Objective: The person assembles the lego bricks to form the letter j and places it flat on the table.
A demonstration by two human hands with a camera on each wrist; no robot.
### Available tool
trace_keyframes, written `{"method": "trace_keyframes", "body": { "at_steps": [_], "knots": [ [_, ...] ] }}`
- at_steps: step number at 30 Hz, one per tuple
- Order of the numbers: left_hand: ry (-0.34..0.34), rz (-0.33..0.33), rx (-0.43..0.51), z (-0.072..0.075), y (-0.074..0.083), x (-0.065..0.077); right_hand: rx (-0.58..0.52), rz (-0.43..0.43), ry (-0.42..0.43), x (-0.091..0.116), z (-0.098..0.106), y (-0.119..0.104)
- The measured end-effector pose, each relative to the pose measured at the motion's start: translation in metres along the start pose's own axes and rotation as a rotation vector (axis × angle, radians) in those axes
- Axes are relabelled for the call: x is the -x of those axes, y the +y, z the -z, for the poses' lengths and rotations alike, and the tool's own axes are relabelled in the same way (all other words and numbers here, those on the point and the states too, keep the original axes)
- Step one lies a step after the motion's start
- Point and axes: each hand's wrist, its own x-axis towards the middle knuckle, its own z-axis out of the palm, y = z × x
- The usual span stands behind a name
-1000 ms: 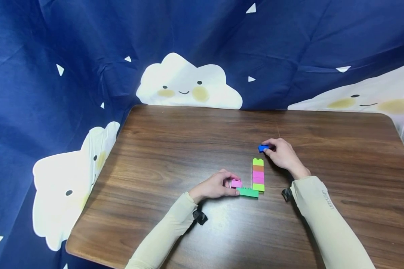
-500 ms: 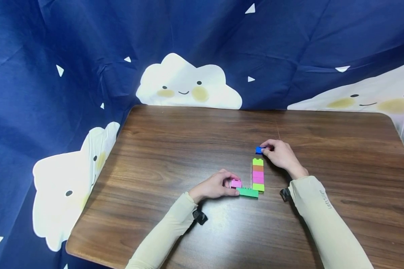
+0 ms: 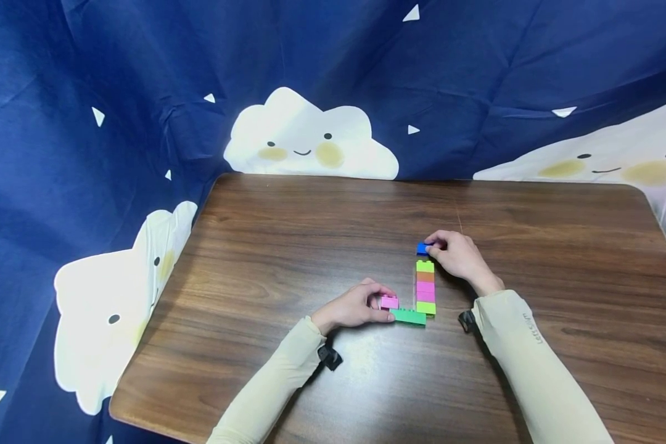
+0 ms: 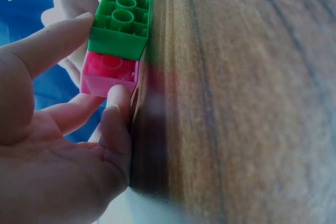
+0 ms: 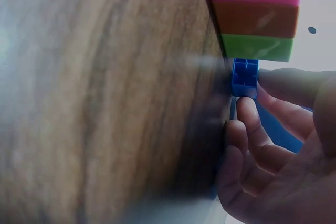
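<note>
At the table's middle my left hand (image 3: 361,306) grips a pink toy brick (image 3: 389,303) and a longer green toy brick (image 3: 407,317). In the left wrist view the thumb lies against the green brick (image 4: 119,19), and other fingers touch the pink brick (image 4: 108,80) at its end. Farther back, my right hand (image 3: 459,251) pinches a small blue toy brick (image 3: 422,248) between thumb and fingers. A row of joined lime, orange and pink bricks (image 3: 425,287) lies between the hands. The blue brick (image 5: 245,73) is just beyond the row's lime end (image 5: 257,47).
The brown wooden table (image 3: 288,234) extends around the bricks on all sides. Behind it and along its left side hangs a dark blue curtain (image 3: 161,55) with a printed cloud (image 3: 311,139). Each wrist has a black strap device (image 3: 330,357).
My right hand has moved a little to the left with the blue brick, bringing it to the far end of the row. The left hand and its bricks stay in place.
</note>
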Motion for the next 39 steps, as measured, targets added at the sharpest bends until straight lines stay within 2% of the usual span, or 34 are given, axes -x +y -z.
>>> {"method": "trace_keyframes", "body": {
  "at_steps": [31,36,39],
  "knots": [
    [-0.008,0.016,0.000,0.000,-0.001,0.000,-0.034,-0.007,-0.016,0.006,-0.003,0.006],
    [-0.007,0.009,0.036,0.004,-0.003,0.000,-0.046,-0.018,-0.012,0.009,0.002,0.009],
    [0.018,-0.007,0.020,0.013,-0.005,0.001,-0.030,-0.007,0.001,0.014,0.009,0.013]
  ]
}}
